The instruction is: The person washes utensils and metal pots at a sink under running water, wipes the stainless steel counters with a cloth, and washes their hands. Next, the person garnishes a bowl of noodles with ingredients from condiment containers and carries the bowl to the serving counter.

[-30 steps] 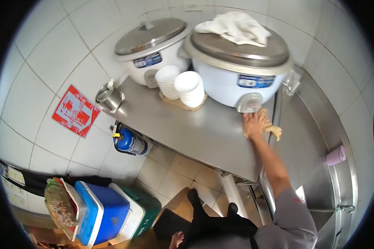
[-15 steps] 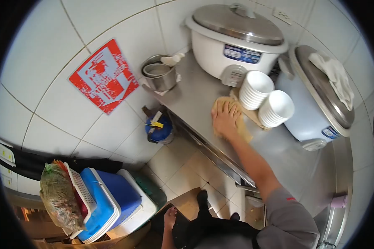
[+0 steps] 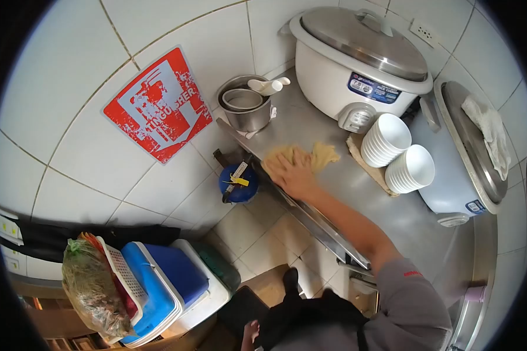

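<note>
My right hand (image 3: 293, 174) presses down on a yellow cloth (image 3: 325, 157) near the front edge of the steel counter (image 3: 357, 202), its fingers over the fabric and the cloth bunched around them. To the right of it, two stacks of white bowls, the nearer stack (image 3: 414, 169) and the farther stack (image 3: 386, 140), lean on a tan board (image 3: 372, 169). Low at the bottom of the view hangs my left hand (image 3: 251, 331), loosely curled beside my body with nothing visible in it.
Two large rice cookers, one white (image 3: 328, 70) and one pale blue (image 3: 436, 158), stand along the back. Metal pots (image 3: 249, 120) with white scoops sit at the counter's left end. A blue tank (image 3: 239, 184) is below. Stacked bins (image 3: 175, 275) stand at lower left.
My right hand has slid the yellow cloth leftward, away from the bowls, to the counter's front edge. My left hand has dropped lower in view. The camera view has shifted slightly.
</note>
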`<state>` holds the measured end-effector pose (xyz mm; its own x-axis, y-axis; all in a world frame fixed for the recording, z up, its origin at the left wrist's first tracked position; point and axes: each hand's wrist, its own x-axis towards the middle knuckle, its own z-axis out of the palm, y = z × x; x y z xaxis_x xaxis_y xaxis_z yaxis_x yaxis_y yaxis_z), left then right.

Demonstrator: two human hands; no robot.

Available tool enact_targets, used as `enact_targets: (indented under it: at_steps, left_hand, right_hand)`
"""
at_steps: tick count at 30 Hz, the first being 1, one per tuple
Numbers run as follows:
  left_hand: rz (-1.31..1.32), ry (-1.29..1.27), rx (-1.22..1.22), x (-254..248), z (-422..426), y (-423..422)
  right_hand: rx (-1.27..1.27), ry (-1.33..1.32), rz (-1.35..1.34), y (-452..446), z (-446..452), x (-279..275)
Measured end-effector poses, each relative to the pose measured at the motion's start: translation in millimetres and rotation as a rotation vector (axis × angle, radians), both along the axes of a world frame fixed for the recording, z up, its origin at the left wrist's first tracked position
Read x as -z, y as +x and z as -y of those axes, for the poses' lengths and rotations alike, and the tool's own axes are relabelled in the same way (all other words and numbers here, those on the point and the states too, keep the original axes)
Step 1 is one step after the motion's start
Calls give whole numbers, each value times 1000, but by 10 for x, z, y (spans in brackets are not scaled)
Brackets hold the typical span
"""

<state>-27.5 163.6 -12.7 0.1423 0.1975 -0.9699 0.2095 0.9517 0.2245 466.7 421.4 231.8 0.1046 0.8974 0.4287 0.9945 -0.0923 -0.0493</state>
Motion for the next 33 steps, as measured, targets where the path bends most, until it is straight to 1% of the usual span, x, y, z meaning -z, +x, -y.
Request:
enact_targets:
  at_steps: [2,3,4,5,6,7,8,10,12,14,16,18,19,21,22,24,25,27,29,31,33]
  left_hand:
    - [-120,437,398,-164,-368,251]
    - [-175,664,591,-324,-651,503]
    - [-233,898,778,-445,-909,717]
    - [-120,949,604,-469,-1161,862]
    - [-113,942,447,-719,-1405,1099]
    - [-58,1062,434,-897,-1668,1286]
    - [-2,1177,421,-1073,-1914,1476]
    - [183,1181,291,-1607,-2338,1919]
    - [234,1209,360,-2130,-2749,2326]
    - [343,1218,317,-2406,-3177,2737]
    - [415,1241,265,-2834,-3536,3145]
    - [495,1024,165,-3136,-3889,3537]
    - [528,914,115,-3230,-4063,3679]
    - [631,650,172,-3252,-4442,3912]
    - [676,511,196,-3248,-4605,4006]
    - [719,389,221,-3242,-4816,4161]
    - [737,324,234,-3266,-4890,4214]
    - [775,238,157,-3231,-4993,4254]
    - [814,157,102,-3117,-5106,4281]
    - [822,153,-7,-3169,-5076,4300]
    - [820,107,-101,-3226,-5028,4340]
  right_hand:
    - [-26,-181,-41,-109,648,-165]
    - [-15,-181,-45,-109,990,-93]
    - [14,-209,-153,-125,1362,-110]
    - [111,-312,-7,-167,1710,-242]
    - [166,-388,-65,-189,2032,-316]
    - [220,-469,-129,-161,2231,-333]
    - [302,-401,-144,-47,2258,-303]
    - [470,-272,-201,34,2207,-154]
    - [486,-179,-213,191,1681,-69]
    - [380,-197,-201,369,987,-68]
    - [321,-93,-165,637,192,69]
    - [354,-89,-107,972,-601,130]
    - [353,-100,-172,1128,-930,137]
    - [341,-131,-294,1420,-1514,103]
    - [335,-119,-278,1532,-1729,97]
    - [324,-107,-252,1675,-2047,93]
    - [309,-54,-282,1709,-2174,74]
    - [302,48,-346,1755,-2278,67]
    - [253,17,-379,1800,-2250,24]
    - [201,-2,-359,1788,-2133,20]
    - [234,-48,-162,1717,-1947,7]
